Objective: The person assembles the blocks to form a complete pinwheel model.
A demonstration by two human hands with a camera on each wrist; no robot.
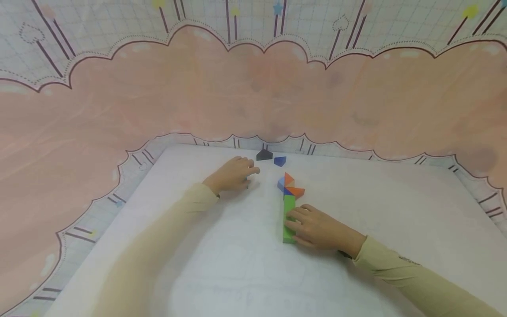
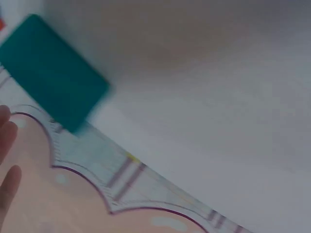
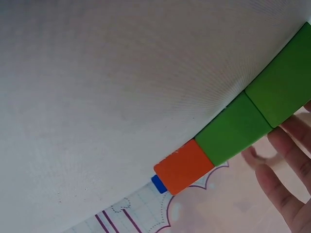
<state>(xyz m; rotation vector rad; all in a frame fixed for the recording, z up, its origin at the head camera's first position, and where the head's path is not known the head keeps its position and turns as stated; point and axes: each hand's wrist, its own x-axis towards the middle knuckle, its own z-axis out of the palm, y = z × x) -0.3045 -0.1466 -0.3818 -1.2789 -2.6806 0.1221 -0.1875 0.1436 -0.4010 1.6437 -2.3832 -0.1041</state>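
Note:
My left hand (image 1: pixel 233 174) is over the far left of the white table and pinches a teal block (image 2: pixel 53 73), blurred and close in the left wrist view; only a sliver of it shows in the head view. My right hand (image 1: pixel 317 229) rests on a row of green blocks (image 1: pixel 289 202), its fingers lying across the top and touching the upper edge. The row is made of green blocks end to end. At its far end sits a pinwheel shape of orange triangles (image 1: pixel 297 192) and blue triangles (image 1: pixel 281 185).
Beyond the pinwheel, a dark roof-shaped block (image 1: pixel 264 155) and a dark blue block (image 1: pixel 280 161) lie near the table's far edge. A patterned pink cloth (image 1: pixel 257 92) hangs behind and around the white table (image 1: pixel 396 198).

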